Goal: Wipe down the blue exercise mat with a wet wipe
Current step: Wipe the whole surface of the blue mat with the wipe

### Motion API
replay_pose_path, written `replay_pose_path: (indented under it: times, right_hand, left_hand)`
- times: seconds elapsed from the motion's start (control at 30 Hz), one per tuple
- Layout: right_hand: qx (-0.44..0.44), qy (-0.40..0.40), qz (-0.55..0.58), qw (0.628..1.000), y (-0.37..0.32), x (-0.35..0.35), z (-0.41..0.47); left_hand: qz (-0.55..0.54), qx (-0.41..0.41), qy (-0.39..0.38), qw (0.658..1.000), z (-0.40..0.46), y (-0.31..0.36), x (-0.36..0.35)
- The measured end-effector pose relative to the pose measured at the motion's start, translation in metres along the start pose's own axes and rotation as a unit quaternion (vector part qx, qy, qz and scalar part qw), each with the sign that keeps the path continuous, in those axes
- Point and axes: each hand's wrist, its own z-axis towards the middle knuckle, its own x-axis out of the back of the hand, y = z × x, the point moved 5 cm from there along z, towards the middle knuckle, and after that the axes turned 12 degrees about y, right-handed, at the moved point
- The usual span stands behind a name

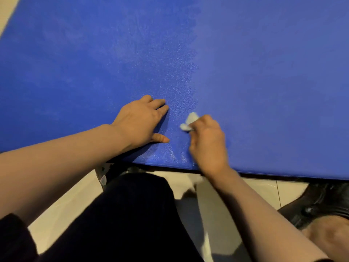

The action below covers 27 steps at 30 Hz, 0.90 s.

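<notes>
Hands (143,120) (205,140) on pebbled blue mat (264,82), crumpled white wipe (189,121).

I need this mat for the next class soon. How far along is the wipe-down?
Partly done. The blue mat glistens in a damp-looking strip near its middle. The right hand grips the wet wipe near the front edge, while the left hand rests flat. The areas on both sides look matte, probably still unwiped.

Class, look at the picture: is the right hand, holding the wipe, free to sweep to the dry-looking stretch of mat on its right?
Probably yes. The right hand grips the wipe near the mat's front edge, and nothing lies on that stretch. The left hand rests flat on the other side.
</notes>
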Motion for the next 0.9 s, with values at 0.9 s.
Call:
replay_pose_path:
  times: [0.9]
  right_hand:
    - [-0.023, -0.024, -0.029, 0.999, 0.036, -0.020, 0.065]
  left_hand:
    - [-0.131, -0.011, -0.063, 0.989, 0.027, -0.008, -0.011]
